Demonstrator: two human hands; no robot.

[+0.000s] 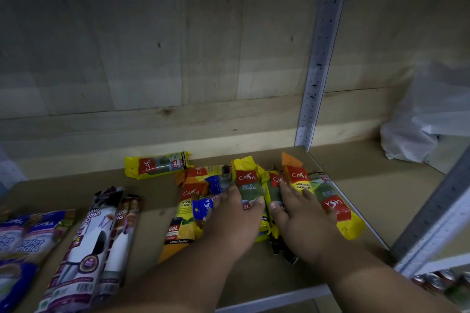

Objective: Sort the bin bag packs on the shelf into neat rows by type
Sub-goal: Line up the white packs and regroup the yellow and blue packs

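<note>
A jumble of yellow Casa bin bag packs (248, 180) lies at the middle of the cardboard-lined shelf (356, 185). My left hand (229, 216) rests flat on that pile, thumb against a yellow 35L pack, fingers over blue packs (215, 183). My right hand (297, 213) lies flat on the yellow packs beside it, fingers spread. An orange 60L lemon pack (178, 226) sits left of my left hand. One yellow 25L pack (157, 164) lies alone near the back. Another yellow pack (338, 208) lies right of my right hand.
White drawstring packs (94, 241) and blue-purple handle packs (28, 244) lie in rows at the front left. A grey slotted upright (315, 76) divides the shelf. A white plastic bag (417, 129) sits at the back right. Cans (437, 279) show below right.
</note>
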